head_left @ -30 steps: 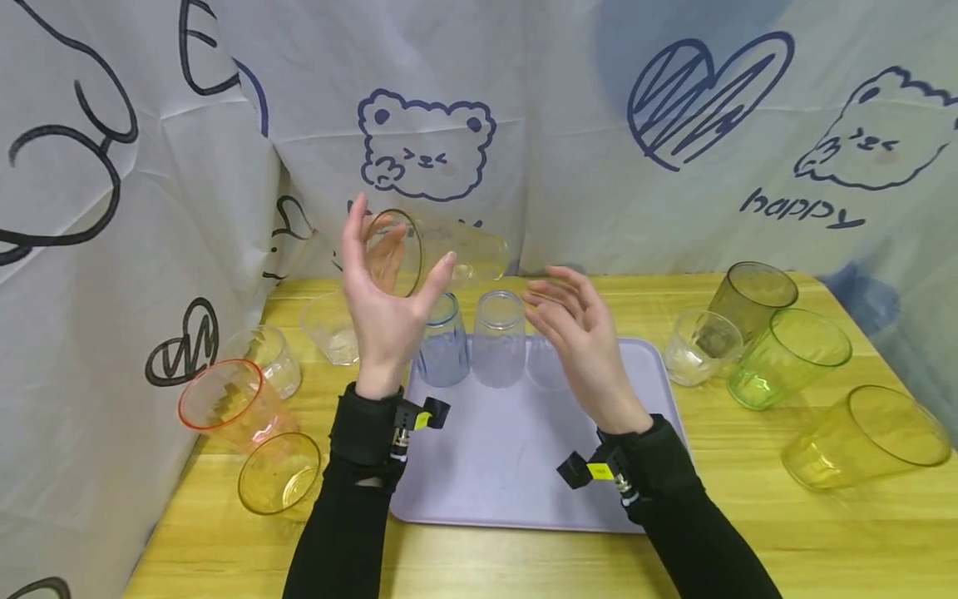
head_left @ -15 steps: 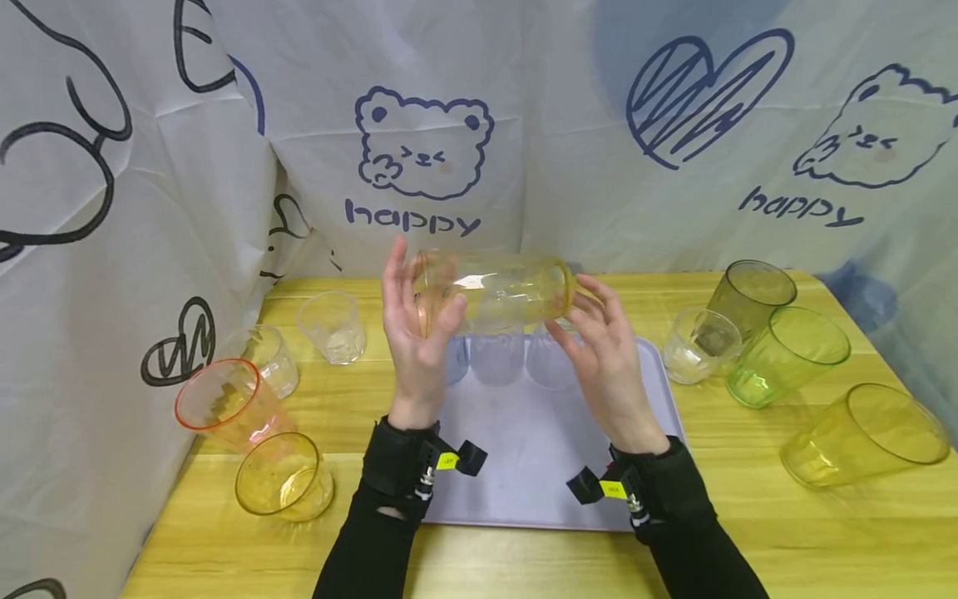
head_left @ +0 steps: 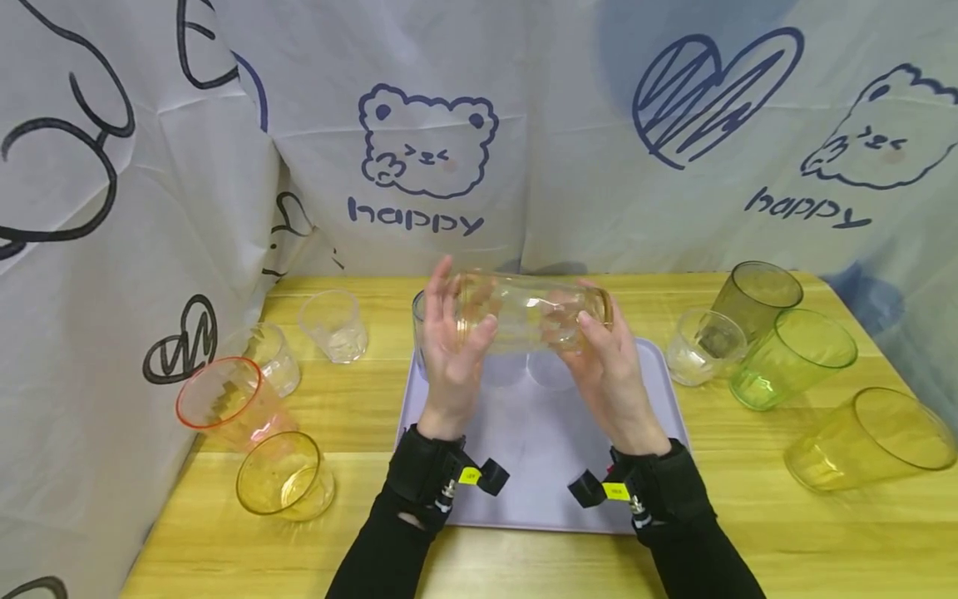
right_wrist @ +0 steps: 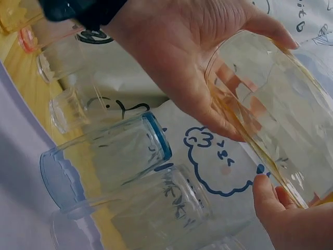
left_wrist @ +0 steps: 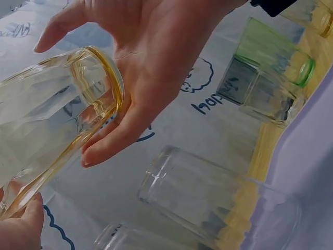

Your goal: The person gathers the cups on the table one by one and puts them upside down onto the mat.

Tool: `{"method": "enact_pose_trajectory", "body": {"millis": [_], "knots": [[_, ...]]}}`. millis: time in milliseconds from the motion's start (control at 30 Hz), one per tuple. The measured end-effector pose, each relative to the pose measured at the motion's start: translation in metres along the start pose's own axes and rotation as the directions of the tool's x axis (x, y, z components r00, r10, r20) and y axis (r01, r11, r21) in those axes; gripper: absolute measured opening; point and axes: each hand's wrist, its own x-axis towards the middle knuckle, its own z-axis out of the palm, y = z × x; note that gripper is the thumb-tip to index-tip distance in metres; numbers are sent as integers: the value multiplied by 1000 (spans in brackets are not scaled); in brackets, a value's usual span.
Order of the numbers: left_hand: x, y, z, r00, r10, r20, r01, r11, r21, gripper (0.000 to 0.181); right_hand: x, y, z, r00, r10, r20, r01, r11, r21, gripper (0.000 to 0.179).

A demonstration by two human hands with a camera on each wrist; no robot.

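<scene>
A pale amber drinking glass [head_left: 524, 312] lies on its side in the air above the tray [head_left: 524, 466]. My left hand [head_left: 452, 366] holds its left end, the thumb in front and the fingers behind. At the other end, my right hand [head_left: 609, 374] grips round the thick base, which shows large in the left wrist view beside the right palm [left_wrist: 156, 47]. Behind and below, at the tray's far edge, a blue glass [right_wrist: 104, 156] and clear glasses [left_wrist: 177, 182] stand upside down, partly hidden in the head view by hands and the amber glass.
Clear glasses [head_left: 334, 329], a red-rimmed glass [head_left: 232, 403] and a yellow glass [head_left: 288, 478] stand left of the tray. To its right are a grey glass [head_left: 759, 291], a clear one, a green glass [head_left: 793, 358] and a tall yellow glass [head_left: 871, 441]. A printed curtain [head_left: 569, 166] closes the back.
My left hand has brought the amber glass right, lower and nearer. The right hand, apart from it a second ago, now grips its base.
</scene>
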Motion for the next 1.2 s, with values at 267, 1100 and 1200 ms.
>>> {"method": "enact_pose_trajectory", "body": {"millis": [267,1100,1200], "knots": [[-3,-5,4,999,-26,48,20,992,123,93,1,-1,-3,1000,-8,-19,9,999,52,42],[6,8,-24,911,52,409,-309,743,594,111,0,-18,-15,996,-92,-20,89,986,-139,46],[8,10,-25,876,63,478,-401,644,651,112,-1,-20,-16,995,-93,-27,85,973,-214,49]]}}
